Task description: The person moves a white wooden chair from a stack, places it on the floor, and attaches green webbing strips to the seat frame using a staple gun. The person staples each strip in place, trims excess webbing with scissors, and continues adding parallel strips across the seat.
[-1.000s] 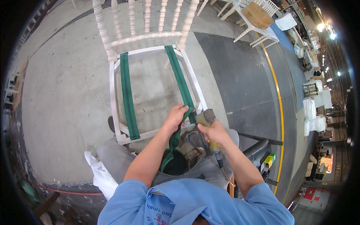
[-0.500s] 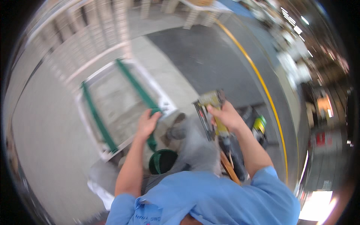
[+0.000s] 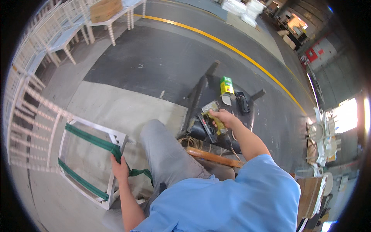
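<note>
A white chair (image 3: pixel 120 136) lies on its back, its seat frame toward me, with two green straps across the opening. My left hand (image 3: pixel 120 169) is closed on the longer green webbing strap (image 3: pixel 94 140) at the frame's near rail. The strap's loose tail (image 3: pixel 142 172) hangs toward my leg. Across the frame's other side runs the second strap (image 3: pixel 83 180). In front of my right side, my right hand (image 3: pixel 225 119) grips a yellow air stapler (image 3: pixel 210 108) by its handle. The stapler is held over the near edge of a dark surface, apart from the chair.
The dark surface (image 3: pixel 210 88), with stubby legs, holds a green-yellow box (image 3: pixel 227 86) and a black tool (image 3: pixel 242 103). A wooden bar (image 3: pixel 212 156) and coiled hose (image 3: pixel 192 142) lie by my right leg. White chairs (image 3: pixel 62 43), one bearing a carton (image 3: pixel 105 10), line the far left.
My view has swung right, bringing the dark surface and its box fully into sight. The left hand stays on the strap at the frame; the right still holds the stapler.
</note>
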Demonstrator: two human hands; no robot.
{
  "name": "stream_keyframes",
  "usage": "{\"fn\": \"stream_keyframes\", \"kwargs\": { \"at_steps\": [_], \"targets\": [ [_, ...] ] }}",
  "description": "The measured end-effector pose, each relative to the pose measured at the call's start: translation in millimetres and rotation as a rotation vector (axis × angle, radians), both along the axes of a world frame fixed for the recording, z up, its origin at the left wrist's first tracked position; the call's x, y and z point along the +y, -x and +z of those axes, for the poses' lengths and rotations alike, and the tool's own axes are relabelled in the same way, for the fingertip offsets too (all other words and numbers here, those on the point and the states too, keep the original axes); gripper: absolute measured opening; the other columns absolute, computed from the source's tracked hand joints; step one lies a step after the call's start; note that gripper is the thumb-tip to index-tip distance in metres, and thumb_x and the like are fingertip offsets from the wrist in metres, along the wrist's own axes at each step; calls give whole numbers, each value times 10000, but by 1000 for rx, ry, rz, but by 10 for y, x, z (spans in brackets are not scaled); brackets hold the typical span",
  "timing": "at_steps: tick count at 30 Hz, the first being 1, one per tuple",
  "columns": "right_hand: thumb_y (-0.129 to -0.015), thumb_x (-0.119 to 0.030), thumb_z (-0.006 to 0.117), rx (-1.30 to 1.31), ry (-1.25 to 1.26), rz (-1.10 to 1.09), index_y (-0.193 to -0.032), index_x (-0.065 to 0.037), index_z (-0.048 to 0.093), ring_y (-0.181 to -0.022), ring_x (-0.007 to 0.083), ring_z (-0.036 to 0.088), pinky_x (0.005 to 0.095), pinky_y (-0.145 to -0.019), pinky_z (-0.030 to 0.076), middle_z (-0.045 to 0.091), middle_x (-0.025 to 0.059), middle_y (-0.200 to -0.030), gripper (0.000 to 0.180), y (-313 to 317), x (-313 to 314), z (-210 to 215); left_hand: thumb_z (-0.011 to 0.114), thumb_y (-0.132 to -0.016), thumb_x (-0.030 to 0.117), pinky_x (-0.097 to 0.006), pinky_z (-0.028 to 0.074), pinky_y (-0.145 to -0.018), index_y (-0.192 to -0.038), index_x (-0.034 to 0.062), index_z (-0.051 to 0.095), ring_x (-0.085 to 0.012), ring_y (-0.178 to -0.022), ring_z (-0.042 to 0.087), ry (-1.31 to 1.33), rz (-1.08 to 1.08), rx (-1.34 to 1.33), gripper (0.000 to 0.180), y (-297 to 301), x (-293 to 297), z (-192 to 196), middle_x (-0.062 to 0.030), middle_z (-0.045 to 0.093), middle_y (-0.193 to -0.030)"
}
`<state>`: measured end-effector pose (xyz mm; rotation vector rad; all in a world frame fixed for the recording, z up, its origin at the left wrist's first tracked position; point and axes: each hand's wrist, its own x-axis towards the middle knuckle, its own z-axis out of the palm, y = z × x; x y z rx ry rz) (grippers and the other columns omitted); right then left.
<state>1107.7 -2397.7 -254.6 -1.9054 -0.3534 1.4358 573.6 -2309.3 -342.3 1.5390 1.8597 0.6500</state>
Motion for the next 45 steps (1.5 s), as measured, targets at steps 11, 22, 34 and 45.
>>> {"fn": "stream_keyframes", "kwargs": {
  "at_steps": [11,22,34,45],
  "targets": [
    [-703,-420,854,-945,436,554,-1188,-28,621,-1137,420,651,468,-954,525,684,239,-1166,666,-793,-1006,-20,675,-950,272,-428,429,-1092,-1433,-70,480,-400,-1282,577,-30,35,104,624,29,26,-2,-273,601,-1370],
    [-795,-109,779,-746,334,280,-1332,-15,554,-780,134,640,278,-627,467,669,59,-872,591,-644,-1242,512,614,-1019,250,-385,548,-612,-1120,50,660,-159,-661,617,381,308,-918,229,290,134,379,-64,728,-909],
    [-773,-456,833,-806,-914,1619,-1205,-128,632,-1083,343,638,466,-922,472,652,146,-1095,578,2250,1957,625,638,-1010,209,-356,576,-621,-1024,25,636,-217,-635,657,311,346,-1234,184,498,325,667,-121,716,-848],
    [-838,-454,753,-1003,-1138,2070,-1211,-226,627,-1046,290,655,444,-885,451,658,109,-1043,456,3288,2562,-414,622,-1005,136,-385,610,-647,-1041,41,619,-236,-673,701,354,391,-1177,102,515,283,817,-104,700,-803]
  ]
}}
